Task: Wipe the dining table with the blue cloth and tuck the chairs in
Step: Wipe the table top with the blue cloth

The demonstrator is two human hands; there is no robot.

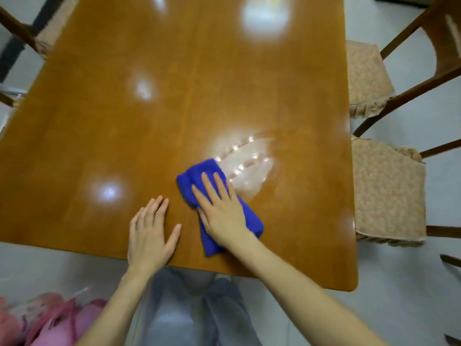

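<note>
A glossy brown wooden dining table (174, 108) fills most of the view. On it, near the front edge, lies a folded blue cloth (199, 174). My right hand (220, 213) presses flat on the cloth with straight fingers. To its left, my left hand (149, 233) rests flat on the bare table top. A wet streaked patch (247, 168) shines just beyond the cloth. Two wooden chairs with beige seat cushions stand at the table's right side, one nearer (389, 193) and one farther (366, 78), both pulled out a little from the edge.
Another chair (50, 28) shows at the far left corner. Pink soft items (50, 320) lie on the grey floor at the lower left. My legs in grey trousers (194, 310) stand against the table's front edge.
</note>
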